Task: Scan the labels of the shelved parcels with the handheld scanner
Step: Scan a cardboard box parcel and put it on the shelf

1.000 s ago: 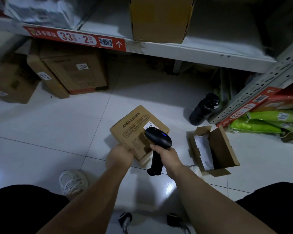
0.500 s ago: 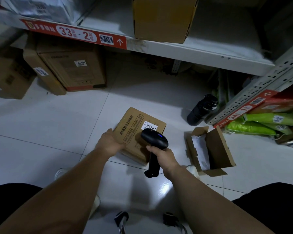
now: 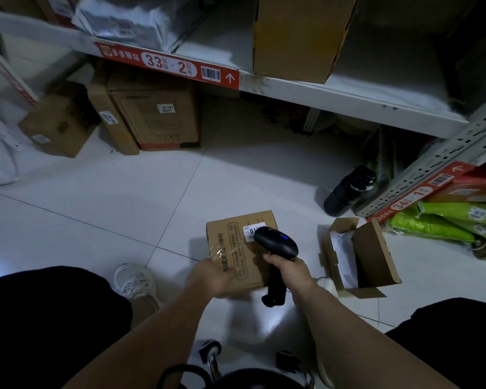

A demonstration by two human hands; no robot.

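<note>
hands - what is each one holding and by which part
The right hand grips the black scanner by its handle. The left hand holds the small cardboard parcel by its near edge.

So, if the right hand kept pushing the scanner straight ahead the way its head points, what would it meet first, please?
Most likely the white label on the small cardboard box that the left hand steadies. The right hand aims the scanner at it, the head already overlapping the label, though depth is unclear.
</note>
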